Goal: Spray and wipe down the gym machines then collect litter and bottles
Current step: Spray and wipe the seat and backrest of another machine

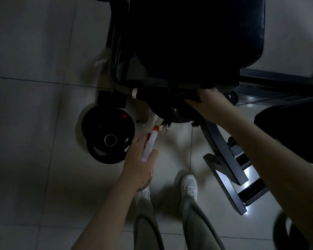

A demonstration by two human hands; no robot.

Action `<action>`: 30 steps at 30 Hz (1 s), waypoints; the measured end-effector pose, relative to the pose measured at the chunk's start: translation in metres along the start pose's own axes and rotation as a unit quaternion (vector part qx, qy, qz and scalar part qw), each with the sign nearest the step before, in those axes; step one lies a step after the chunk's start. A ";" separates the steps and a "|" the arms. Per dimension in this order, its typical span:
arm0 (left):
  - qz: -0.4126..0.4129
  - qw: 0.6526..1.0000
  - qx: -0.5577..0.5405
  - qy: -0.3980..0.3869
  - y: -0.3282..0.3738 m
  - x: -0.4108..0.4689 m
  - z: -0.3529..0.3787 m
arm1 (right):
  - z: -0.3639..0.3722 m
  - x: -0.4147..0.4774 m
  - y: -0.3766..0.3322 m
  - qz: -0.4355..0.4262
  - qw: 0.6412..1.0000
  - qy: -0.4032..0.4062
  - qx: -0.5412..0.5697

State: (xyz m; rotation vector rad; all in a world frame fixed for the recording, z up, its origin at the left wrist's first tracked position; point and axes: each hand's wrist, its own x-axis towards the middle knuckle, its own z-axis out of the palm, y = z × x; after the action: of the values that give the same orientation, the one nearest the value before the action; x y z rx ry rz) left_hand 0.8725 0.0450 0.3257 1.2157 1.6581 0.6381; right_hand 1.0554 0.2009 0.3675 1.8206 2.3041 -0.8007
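My left hand (140, 160) grips a white spray bottle (150, 144) with an orange nozzle, its tip pointing up toward the machine. My right hand (209, 105) presses a dark cloth (192, 97) against the lower front edge of a black padded gym machine (197, 42). The cloth is very dark and mostly hidden under my fingers. Below the pad a black roller bar (152, 93) with a white band runs left from my right hand.
Two black weight plates (107, 134) lie stacked on the pale tiled floor left of the spray bottle. A dark metal frame foot (224, 163) slants across the floor at right. My white shoes (188, 184) stand below. Another dark pad (293, 127) sits at far right.
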 end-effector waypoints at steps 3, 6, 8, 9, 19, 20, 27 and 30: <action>-0.011 1.000 -0.013 0.005 -0.003 -0.001 -0.003 | 0.003 -0.014 0.011 0.025 0.999 0.023 0.035; -0.011 1.000 -0.009 0.007 -0.007 -0.004 -0.002 | 0.011 -0.022 0.024 0.131 0.983 0.005 0.131; -0.010 1.000 -0.012 0.011 -0.009 -0.005 -0.001 | 0.015 -0.019 0.029 0.227 0.931 -0.024 0.283; -0.010 1.000 -0.011 0.012 -0.011 -0.005 -0.001 | 0.019 -0.017 0.033 0.261 0.900 -0.021 0.349; -0.036 0.998 0.018 -0.052 -0.014 0.011 -0.003 | 0.061 -0.047 0.038 0.353 0.770 0.071 0.526; -0.041 0.997 0.031 -0.064 -0.014 0.014 -0.005 | 0.067 -0.054 0.038 0.370 0.765 0.056 0.525; -0.033 0.988 0.075 -0.135 -0.024 0.039 -0.019 | 0.101 -0.058 0.011 0.387 0.743 0.020 0.545; -0.062 0.976 0.080 -0.191 -0.036 0.058 -0.020 | 0.124 -0.046 0.012 0.377 0.766 0.010 0.521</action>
State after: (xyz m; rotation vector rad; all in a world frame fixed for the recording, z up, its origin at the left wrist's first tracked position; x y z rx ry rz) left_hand 0.8353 0.0877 0.2818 1.2472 1.4619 0.1789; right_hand 1.0496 0.1059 0.2746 2.7480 0.7752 -2.0386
